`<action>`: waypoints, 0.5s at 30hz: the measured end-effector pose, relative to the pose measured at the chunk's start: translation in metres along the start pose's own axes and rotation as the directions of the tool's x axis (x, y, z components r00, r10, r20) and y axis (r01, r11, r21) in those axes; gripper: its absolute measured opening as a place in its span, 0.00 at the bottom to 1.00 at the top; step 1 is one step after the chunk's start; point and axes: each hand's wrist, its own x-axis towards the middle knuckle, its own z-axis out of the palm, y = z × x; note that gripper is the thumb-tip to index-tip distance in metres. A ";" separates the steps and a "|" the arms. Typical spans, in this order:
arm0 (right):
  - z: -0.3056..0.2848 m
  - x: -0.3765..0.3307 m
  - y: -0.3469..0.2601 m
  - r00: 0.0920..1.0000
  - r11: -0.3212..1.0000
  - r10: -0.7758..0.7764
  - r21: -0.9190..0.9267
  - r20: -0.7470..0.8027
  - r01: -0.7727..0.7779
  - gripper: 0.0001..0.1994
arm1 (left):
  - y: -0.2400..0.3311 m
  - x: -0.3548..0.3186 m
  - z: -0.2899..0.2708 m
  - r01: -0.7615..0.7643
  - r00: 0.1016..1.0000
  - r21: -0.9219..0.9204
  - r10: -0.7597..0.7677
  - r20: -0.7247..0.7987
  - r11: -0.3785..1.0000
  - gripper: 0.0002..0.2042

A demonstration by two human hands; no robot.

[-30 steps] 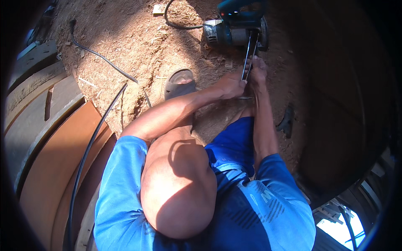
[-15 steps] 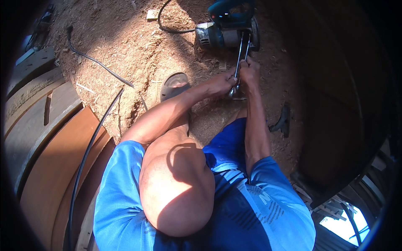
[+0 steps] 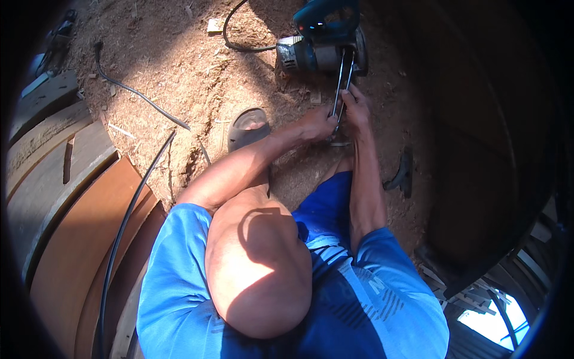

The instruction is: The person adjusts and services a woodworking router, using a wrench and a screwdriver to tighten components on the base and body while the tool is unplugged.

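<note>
A teal and silver electric router (image 3: 326, 55) lies on its side on the sawdust-covered ground. Two slim metal wrenches reach side by side into the gap near its base. My left hand (image 3: 318, 124) is closed round the lower part of the left wrench (image 3: 339, 84). My right hand (image 3: 357, 109) grips the right wrench (image 3: 348, 75), with thumb and fingers along its shaft. The wrenches' lower ends are partly hidden by my hands, and their upper ends are lost in the router's shadow.
A black cord (image 3: 233, 43) runs from the router. Another cable (image 3: 140, 90) with a plug crosses the sawdust on the left. Curved boards (image 3: 84, 233) are stacked at my left. A large dark panel (image 3: 484, 149) stands at the right, with a dark sandal-like object (image 3: 405, 173) before it.
My left hand has turned and shifted slightly, and now covers more of the wrenches' lower ends. My right hand has moved slightly. The router appears a little further left, along with the view.
</note>
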 end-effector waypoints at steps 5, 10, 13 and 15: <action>-0.002 -0.008 0.010 0.998 0.999 0.028 0.016 -0.062 -0.027 0.12 | -0.009 0.008 0.011 0.131 0.990 -0.292 -0.139 -0.007 0.947 0.09; 0.004 -0.014 -0.011 0.989 0.984 0.149 0.102 -0.012 -0.147 0.14 | -0.017 0.010 -0.004 0.113 0.991 -0.407 -0.074 0.111 0.906 0.07; -0.007 -0.005 0.012 0.992 0.975 0.129 0.186 -0.012 -0.125 0.14 | -0.029 0.017 -0.007 0.037 0.990 -0.302 0.006 0.140 0.953 0.09; -0.006 -0.004 0.019 0.989 0.983 0.128 0.139 -0.076 -0.117 0.15 | -0.031 0.016 -0.007 -0.012 0.993 -0.257 0.043 0.113 0.966 0.09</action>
